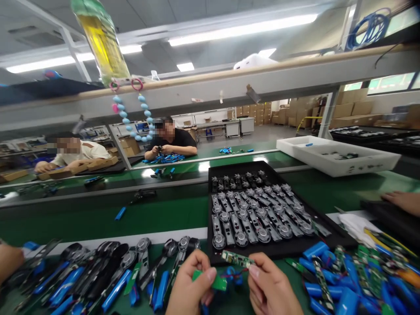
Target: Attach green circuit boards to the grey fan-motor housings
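Note:
In the lower middle, my left hand (195, 282) pinches a small green board (219, 280) between thumb and fingers. My right hand (271, 284) pinches the end of a green circuit board (236, 259) with small components on it. Blue parts (233, 274) with thin wires hang between the two hands. Just beyond them lies a black tray (337, 238) holding rows of grey metal-like parts with round ends. Blue cells and green boards (349, 302) are heaped right of my right hand. Left of my left hand are black and grey handle-shaped parts (105, 262) mixed with blue cells.
A white foam tray (370, 165) stands at the back right. A shelf beam (210, 94) crosses above the bench. Two people sit across the bench. Other people's hands show at the left edge (9, 261) and right edge (405, 202).

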Demonstrator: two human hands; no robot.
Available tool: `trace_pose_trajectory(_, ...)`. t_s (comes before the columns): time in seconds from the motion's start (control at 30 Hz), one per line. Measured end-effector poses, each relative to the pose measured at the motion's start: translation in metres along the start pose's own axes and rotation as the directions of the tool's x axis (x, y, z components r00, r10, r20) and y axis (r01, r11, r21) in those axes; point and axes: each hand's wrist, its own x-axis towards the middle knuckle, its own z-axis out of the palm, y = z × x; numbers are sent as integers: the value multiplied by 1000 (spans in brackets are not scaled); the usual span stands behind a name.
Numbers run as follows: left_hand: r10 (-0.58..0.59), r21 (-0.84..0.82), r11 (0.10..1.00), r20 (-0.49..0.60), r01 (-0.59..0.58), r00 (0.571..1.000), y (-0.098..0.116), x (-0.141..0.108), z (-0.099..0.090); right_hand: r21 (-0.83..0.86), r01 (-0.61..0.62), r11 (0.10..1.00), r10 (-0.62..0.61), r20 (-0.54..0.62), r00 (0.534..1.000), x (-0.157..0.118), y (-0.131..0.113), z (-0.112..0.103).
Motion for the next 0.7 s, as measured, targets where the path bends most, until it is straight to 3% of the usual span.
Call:
trace_pose_trajectory(0.23, 0, -145, 989, -140, -21, 990, 11, -3, 2, 66, 38, 997, -31, -93, 995, -3, -10, 2)
trace_pose_trajectory(0.43, 33, -248, 965, -221, -89, 975, 27, 0, -5, 131, 145, 981, -117, -203, 972, 1, -12, -4)
trace_pose_trajectory(0.53, -8, -207, 978, -101, -13, 995, 21, -1, -9, 85, 150, 985, -135, -161, 978, -1, -11, -4)
trace_pose_trajectory(0.63, -72, 19, 997, 155, 70, 985, 10, -4, -11, 31, 133, 991, -128, -114, 985, -3, -9, -3)
trace_pose_trajectory(0.7, -52, 239, 970, 322, -28, 945, 5, -4, -9, -26, 108, 994, -109, -66, 992, -3, -6, -4)
